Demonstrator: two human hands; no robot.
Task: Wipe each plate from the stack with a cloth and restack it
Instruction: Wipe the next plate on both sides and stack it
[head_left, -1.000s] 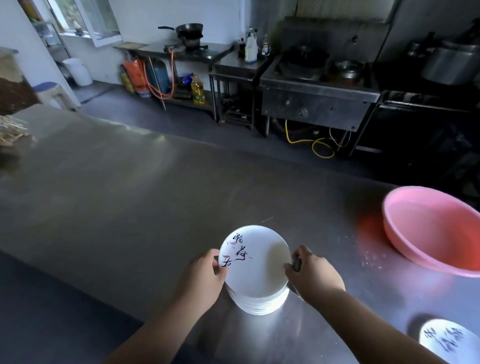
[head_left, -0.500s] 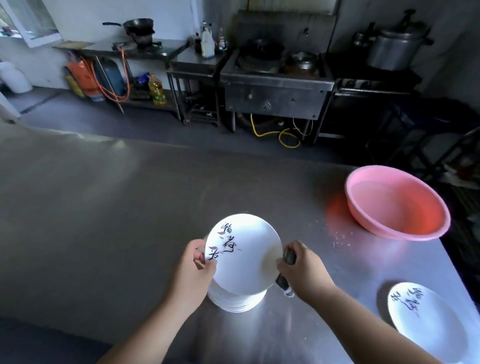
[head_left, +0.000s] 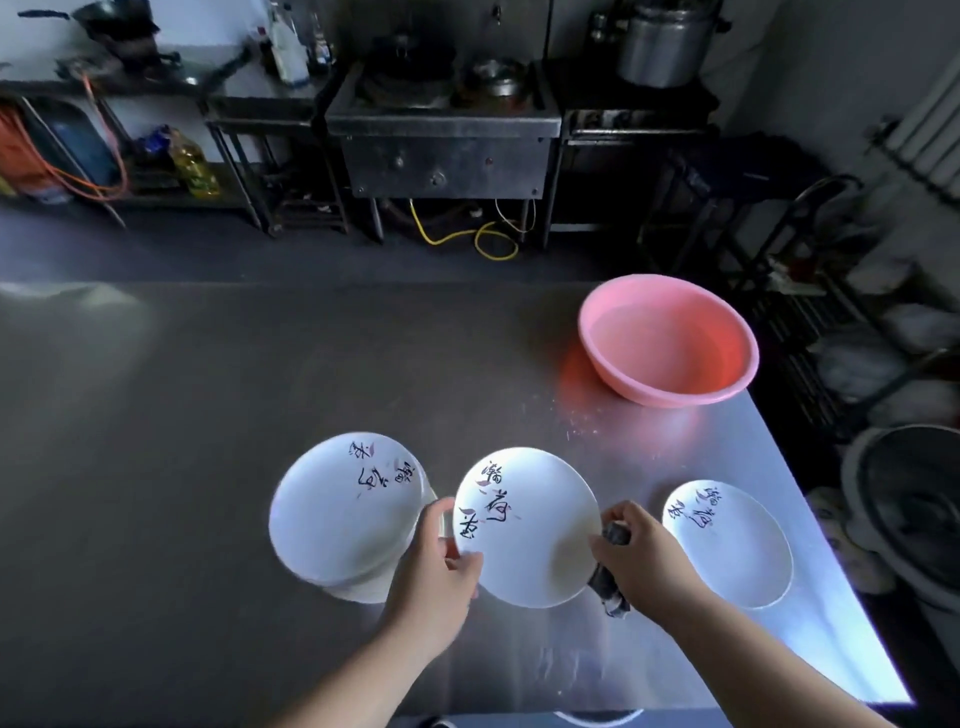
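Observation:
A white plate with black calligraphy (head_left: 530, 530) is held up off the table between both hands. My left hand (head_left: 436, 566) pinches its left rim. My right hand (head_left: 644, 556) grips its right rim together with a dark cloth (head_left: 608, 577) that hangs below the fingers. To the left stands the stack of matching plates (head_left: 343, 509) on the steel table (head_left: 208, 415). A single plate (head_left: 727, 540) lies flat on the table to the right of my right hand.
A pink basin (head_left: 670, 338) sits at the back right of the table. The table's right edge runs close to the single plate, with pots and a dark round bin on the floor beyond. A stove and shelves stand across the aisle.
Both hands have lifted the top plate off the stack and carried it to the right. The stack now shows its own top plate. The camera has swung right and down.

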